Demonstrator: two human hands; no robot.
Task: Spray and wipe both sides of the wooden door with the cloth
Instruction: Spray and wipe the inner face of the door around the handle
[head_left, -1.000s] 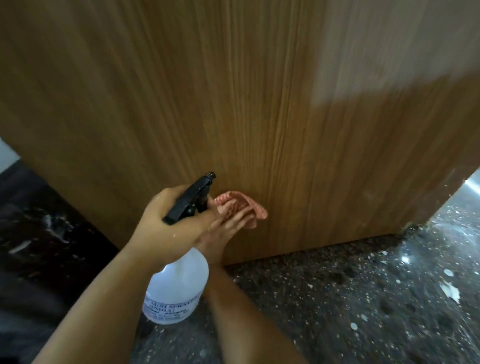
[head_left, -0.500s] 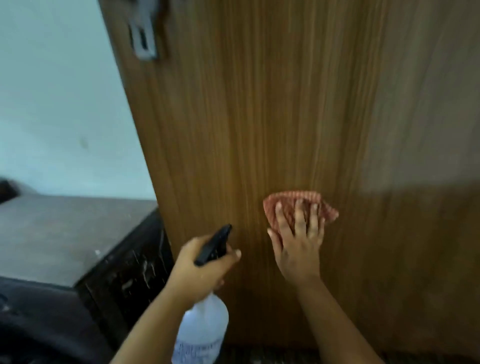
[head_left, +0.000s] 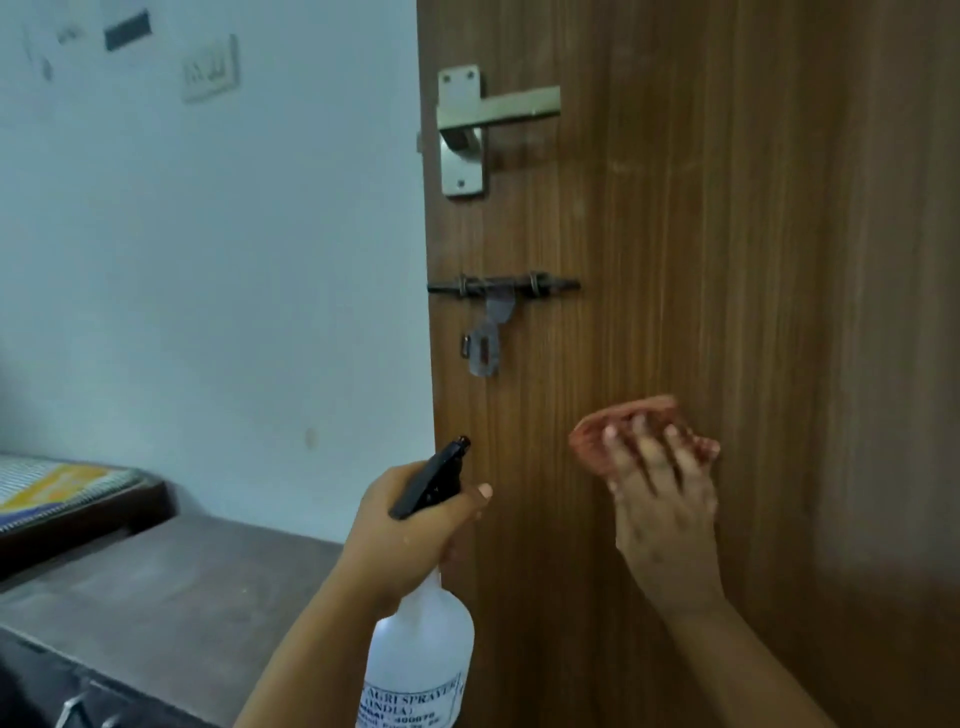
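Observation:
The wooden door (head_left: 753, 234) fills the right of the view, its edge running down the middle. My right hand (head_left: 662, 499) presses a reddish cloth (head_left: 589, 439) flat against the door below the bolt, fingers spread over it. My left hand (head_left: 410, 530) grips the neck of a translucent white spray bottle (head_left: 421, 660). The bottle's black trigger head (head_left: 431, 480) points up at the door near its edge.
A steel lever handle (head_left: 467, 124) and a dark sliding bolt (head_left: 501, 286) with a hanging hasp sit near the door's edge. A dark counter (head_left: 171, 587) lies to the left below a pale wall (head_left: 208, 286) with a switch plate (head_left: 210, 70).
The view has risen from the door's bottom to handle height. My right hand slid the cloth up the door, out from behind the left hand. The bottle rose with it.

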